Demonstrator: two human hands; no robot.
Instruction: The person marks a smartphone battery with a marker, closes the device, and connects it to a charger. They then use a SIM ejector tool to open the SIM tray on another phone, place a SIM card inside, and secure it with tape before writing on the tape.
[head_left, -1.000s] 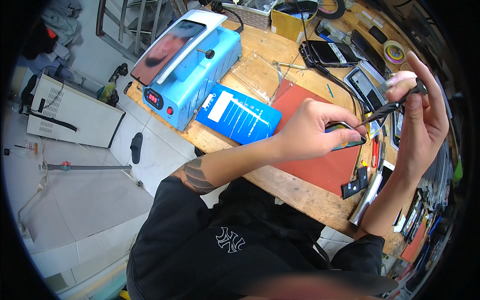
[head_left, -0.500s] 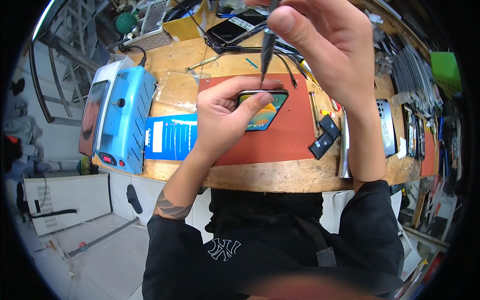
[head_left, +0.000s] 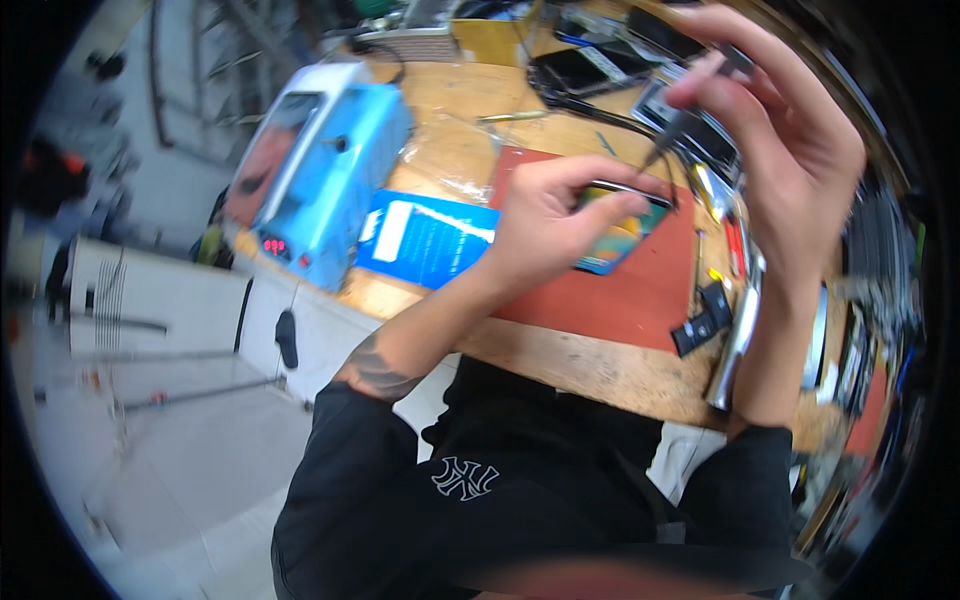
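Left hand [head_left: 548,214] grips the phone [head_left: 612,248], steadying it, I'd say; right hand [head_left: 800,155] pinches a slim tool [head_left: 679,130], tip near the phone's far edge.

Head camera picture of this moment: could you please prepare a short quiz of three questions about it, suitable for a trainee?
1. Multiple choice: what does the left hand hold?
A) a slipper
B) a phone
C) a cardboard box

2. True or false: the right hand holds a dark pointed tool.

3. Fill in the gap: the mat seen beneath the phone is ____ in colour.

Key: 1. B; 2. True; 3. reddish-brown
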